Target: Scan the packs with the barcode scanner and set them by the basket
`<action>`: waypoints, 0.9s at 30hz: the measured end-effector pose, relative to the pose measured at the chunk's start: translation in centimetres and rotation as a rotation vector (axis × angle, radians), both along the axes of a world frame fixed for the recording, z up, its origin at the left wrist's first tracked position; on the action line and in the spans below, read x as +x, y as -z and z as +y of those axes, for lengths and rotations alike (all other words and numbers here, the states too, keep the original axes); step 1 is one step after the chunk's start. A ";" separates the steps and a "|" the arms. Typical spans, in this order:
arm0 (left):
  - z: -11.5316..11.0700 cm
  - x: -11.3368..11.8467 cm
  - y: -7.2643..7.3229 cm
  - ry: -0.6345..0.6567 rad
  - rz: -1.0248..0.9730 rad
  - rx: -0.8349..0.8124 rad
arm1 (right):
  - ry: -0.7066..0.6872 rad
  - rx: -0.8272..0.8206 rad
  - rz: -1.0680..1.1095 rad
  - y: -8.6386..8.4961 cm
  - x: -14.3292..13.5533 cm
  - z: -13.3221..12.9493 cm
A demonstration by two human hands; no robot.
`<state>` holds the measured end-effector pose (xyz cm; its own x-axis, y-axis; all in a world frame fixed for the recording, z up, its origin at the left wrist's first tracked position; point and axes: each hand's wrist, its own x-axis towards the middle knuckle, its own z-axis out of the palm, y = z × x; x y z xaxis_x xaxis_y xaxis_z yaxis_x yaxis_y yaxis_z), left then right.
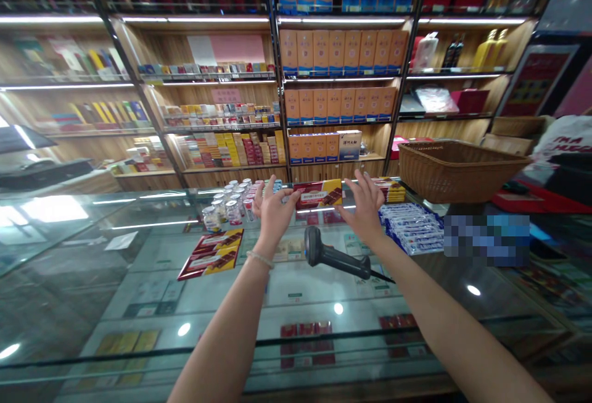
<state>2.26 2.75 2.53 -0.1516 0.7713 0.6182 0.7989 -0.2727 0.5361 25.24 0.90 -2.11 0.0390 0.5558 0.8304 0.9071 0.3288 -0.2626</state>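
A red and yellow chocolate bar [318, 194] is upright above the far part of the glass counter, its front towards me. My left hand [276, 208] pinches the bar's left edge between thumb and finger; a pale bracelet circles that wrist. Beside the bar's right edge is my right hand [364, 205], open, with thumb and fingers apart; whether it touches the wrapper I cannot tell. Two similar chocolate bars [213, 253] lie on the glass to the left. Between my forearms rests a black barcode scanner [335, 256], its cable running right.
Small jars [231, 202] stand in rows behind my left hand. Blue-and-white packets [411, 228] and stacked red-yellow bars [393, 191] lie right of my right hand. A wicker basket [457, 171] stands at the right. Stocked shelves [342, 122] line the wall.
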 end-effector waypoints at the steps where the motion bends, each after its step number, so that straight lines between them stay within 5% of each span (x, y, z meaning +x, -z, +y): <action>1: 0.1 -0.1 0.0 0.012 0.002 -0.006 | 0.015 0.009 -0.039 -0.1 0.2 0.0; 6: 0.5 -0.3 0.4 0.100 -0.020 0.005 | 0.019 0.076 -0.253 -0.3 1.4 0.1; 16: 0.7 -0.2 1.4 0.070 0.065 0.052 | 0.002 0.114 -0.387 -0.7 2.1 -0.3; 27: -2.7 0.6 0.7 0.161 0.605 0.293 | 0.023 0.144 -0.442 -2.3 1.5 -1.7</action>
<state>2.90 0.09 1.85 0.3886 0.5430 0.7444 0.8715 -0.4789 -0.1057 26.75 -0.78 0.19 -0.3254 0.4365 0.8388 0.9291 0.3123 0.1980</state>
